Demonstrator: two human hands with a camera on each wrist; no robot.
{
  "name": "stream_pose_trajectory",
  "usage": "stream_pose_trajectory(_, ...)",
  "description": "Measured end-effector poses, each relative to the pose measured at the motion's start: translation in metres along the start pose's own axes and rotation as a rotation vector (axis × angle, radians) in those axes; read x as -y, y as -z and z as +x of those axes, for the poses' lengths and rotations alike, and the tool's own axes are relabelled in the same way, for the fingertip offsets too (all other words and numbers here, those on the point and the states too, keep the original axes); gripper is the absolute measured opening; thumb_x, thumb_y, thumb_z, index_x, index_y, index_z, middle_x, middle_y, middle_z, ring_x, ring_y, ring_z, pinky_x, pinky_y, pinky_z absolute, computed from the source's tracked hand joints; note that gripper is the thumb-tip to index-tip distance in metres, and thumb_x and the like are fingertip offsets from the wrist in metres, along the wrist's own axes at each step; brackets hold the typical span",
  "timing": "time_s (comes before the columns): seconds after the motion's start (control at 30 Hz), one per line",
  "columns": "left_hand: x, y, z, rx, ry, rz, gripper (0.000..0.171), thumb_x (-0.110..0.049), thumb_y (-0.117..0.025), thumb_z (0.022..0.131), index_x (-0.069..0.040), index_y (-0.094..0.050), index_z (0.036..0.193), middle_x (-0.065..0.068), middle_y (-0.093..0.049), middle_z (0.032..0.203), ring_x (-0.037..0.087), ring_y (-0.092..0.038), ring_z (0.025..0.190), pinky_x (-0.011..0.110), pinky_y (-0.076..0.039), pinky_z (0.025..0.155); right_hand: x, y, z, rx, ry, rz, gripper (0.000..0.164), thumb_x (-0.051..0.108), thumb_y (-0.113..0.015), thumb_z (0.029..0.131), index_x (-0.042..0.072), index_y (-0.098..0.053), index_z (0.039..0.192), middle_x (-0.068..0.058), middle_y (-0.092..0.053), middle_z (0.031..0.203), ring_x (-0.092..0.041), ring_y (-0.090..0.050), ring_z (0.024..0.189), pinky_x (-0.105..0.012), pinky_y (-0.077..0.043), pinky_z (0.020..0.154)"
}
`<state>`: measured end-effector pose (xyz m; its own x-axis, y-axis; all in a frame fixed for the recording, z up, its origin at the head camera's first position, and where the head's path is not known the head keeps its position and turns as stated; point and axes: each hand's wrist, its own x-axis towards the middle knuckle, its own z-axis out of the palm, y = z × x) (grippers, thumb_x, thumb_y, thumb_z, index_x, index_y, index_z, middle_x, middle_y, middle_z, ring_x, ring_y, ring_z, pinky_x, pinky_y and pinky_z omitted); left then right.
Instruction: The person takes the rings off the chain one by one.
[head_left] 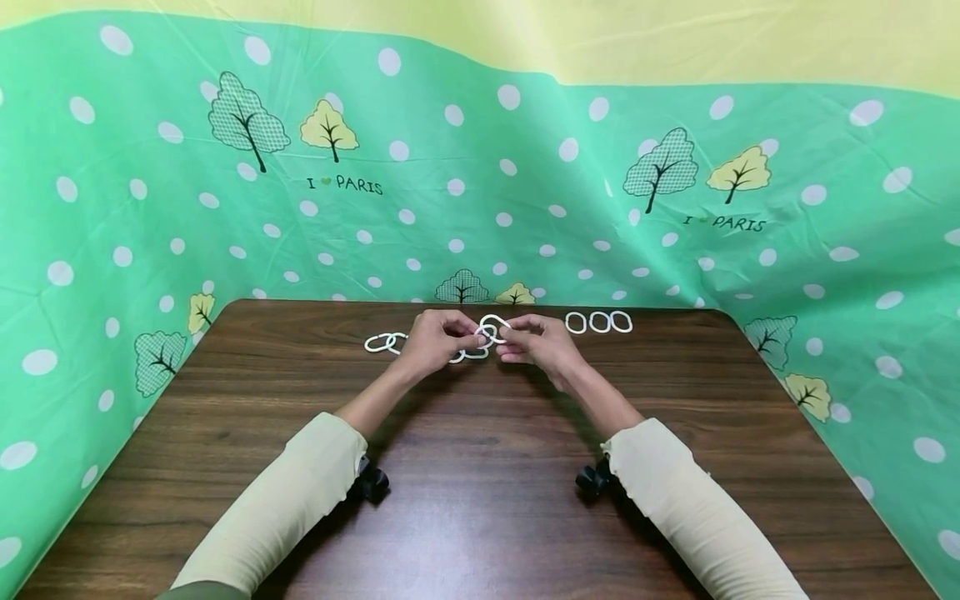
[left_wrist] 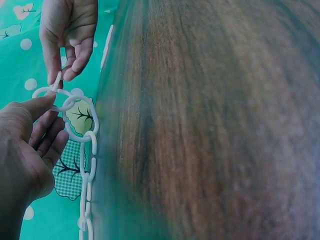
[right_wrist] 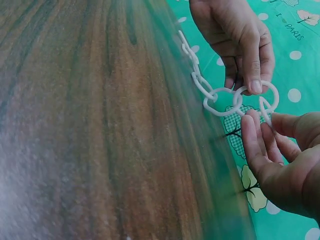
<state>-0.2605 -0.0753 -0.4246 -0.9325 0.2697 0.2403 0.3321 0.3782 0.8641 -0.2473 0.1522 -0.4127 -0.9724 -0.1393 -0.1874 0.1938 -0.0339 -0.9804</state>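
Over the far part of the table, my left hand point(head_left: 438, 343) pinches the end link point(right_wrist: 277, 95) of a white plastic link chain point(right_wrist: 198, 75) between thumb and fingers. My right hand point(head_left: 546, 346) faces it, thumb and forefinger pinching another white link point(right_wrist: 263, 106), which crosses the rim of the left hand's link. From the left hand the chain hangs down in the left wrist view, several links joined in a row. Its far end link point(head_left: 367, 342) lies on the tabletop to the left of the hand in the head view. Part of the chain is hidden behind the left hand.
Three loose white links point(head_left: 611, 322) lie in a row at the back right of the dark wooden table point(head_left: 480, 483). A green dotted cloth point(head_left: 480, 200) with printed trees hangs around the back and sides. Dark devices point(head_left: 371, 482) sit at both wrists.
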Motion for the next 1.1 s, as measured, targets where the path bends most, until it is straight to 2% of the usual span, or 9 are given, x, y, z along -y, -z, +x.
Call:
stream_pose_trajectory(0.17, 0.0000, 0.0002, 0.0001, 0.001, 0.000, -0.008, 0.017, -0.012, -0.093, 0.093, -0.002, -0.086, 0.104, 0.010, -0.087, 0.094, 0.010, -0.076, 0.083, 0.023, -0.056, 0.077, -0.0034, -0.0002, 0.0014, -0.051, -0.034, -0.036, 0.030, 0.007, -0.071, 0.111, -0.010, -0.066, 0.134, -0.017, -0.081, 0.098, -0.015, -0.082, 0.073, -0.030, -0.069, 0.074)
stream_pose_trajectory(0.43, -0.0032, 0.0004, -0.0004, 0.003, 0.012, -0.001, 0.015, -0.012, -0.093, 0.094, -0.002, -0.086, 0.104, 0.010, -0.087, 0.095, 0.012, -0.076, 0.084, 0.023, -0.055, 0.076, -0.0042, -0.0015, 0.0001, -0.104, -0.062, -0.070, 0.029, 0.010, -0.073, 0.111, -0.011, -0.068, 0.131, -0.013, -0.081, 0.090, -0.013, -0.081, 0.069, -0.029, -0.069, 0.071)
stream_pose_trajectory(0.6, -0.0035, -0.0001, 0.0002, 0.006, 0.015, -0.001, 0.017, -0.011, -0.093, 0.094, -0.001, -0.086, 0.106, 0.011, -0.087, 0.096, 0.013, -0.075, 0.084, 0.024, -0.054, 0.077, -0.0044, -0.0029, -0.0008, -0.123, -0.051, -0.084, 0.027, 0.009, -0.072, 0.110, -0.011, -0.069, 0.128, -0.023, -0.083, 0.099, -0.012, -0.080, 0.067, -0.028, -0.068, 0.070)
stream_pose_trajectory(0.83, -0.0037, -0.0016, 0.0000, 0.007, 0.019, 0.003, 0.014, -0.012, -0.093, 0.094, -0.005, -0.087, 0.105, 0.010, -0.087, 0.096, 0.014, -0.075, 0.086, 0.027, -0.054, 0.080, -0.0027, -0.0039, -0.0017, -0.141, -0.051, -0.087, 0.026, 0.008, -0.071, 0.110, -0.012, -0.068, 0.126, -0.017, -0.081, 0.091, -0.011, -0.078, 0.066, -0.028, -0.068, 0.070)
stream_pose_trajectory(1.1, -0.0046, -0.0015, -0.0002, 0.010, 0.027, 0.018, 0.017, -0.014, -0.093, 0.094, -0.004, -0.087, 0.106, 0.009, -0.087, 0.097, 0.016, -0.077, 0.088, 0.025, -0.055, 0.081, -0.0036, -0.0031, -0.0019, -0.174, -0.068, -0.077, 0.021, 0.008, -0.069, 0.111, -0.009, -0.068, 0.123, -0.020, -0.082, 0.095, -0.010, -0.078, 0.065, -0.027, -0.068, 0.068)
